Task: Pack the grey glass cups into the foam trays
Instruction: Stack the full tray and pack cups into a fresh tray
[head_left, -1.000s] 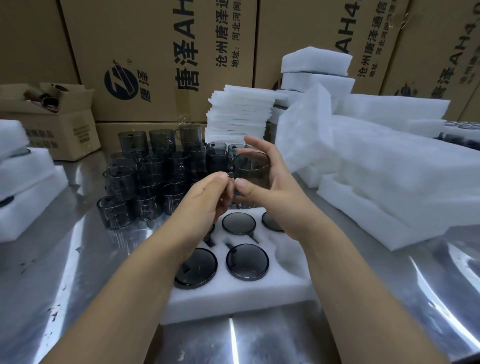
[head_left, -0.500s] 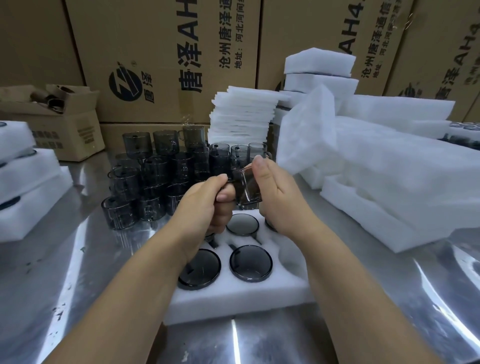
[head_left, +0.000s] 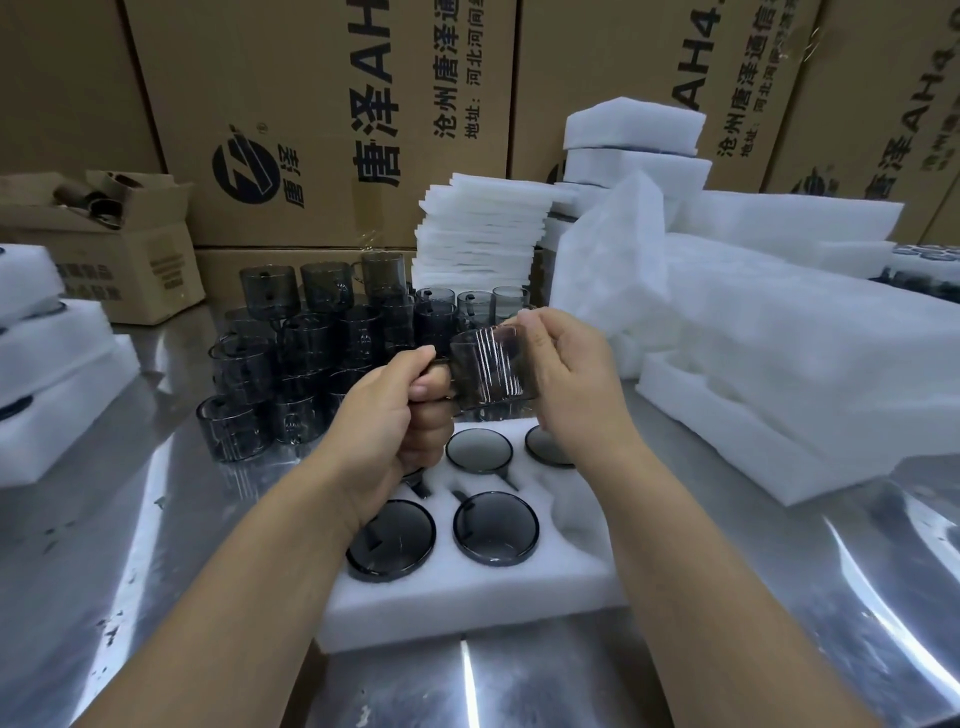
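I hold one grey glass cup (head_left: 488, 371) tilted in the air above the white foam tray (head_left: 467, 597). My left hand (head_left: 395, 421) grips its handle with curled fingers. My right hand (head_left: 566, 379) holds the cup's body from the right side. Several grey cups (head_left: 496, 527) sit in the tray's round holes, seen from above. A hole at the tray's right front (head_left: 576, 514) shows only white foam. A stacked cluster of loose grey cups (head_left: 306, 353) stands on the metal table behind the tray to the left.
The shiny metal table (head_left: 156, 545) carries foam trays at the left (head_left: 57, 395) and a heap of foam pieces at the right (head_left: 769, 364). A stack of thin foam sheets (head_left: 483, 228) stands behind. Cardboard boxes (head_left: 322, 119) wall off the back.
The cup has tipped from upright onto its side. My left hand moved from pinching near the rim to gripping the handle, and both hands lowered slightly toward the tray.
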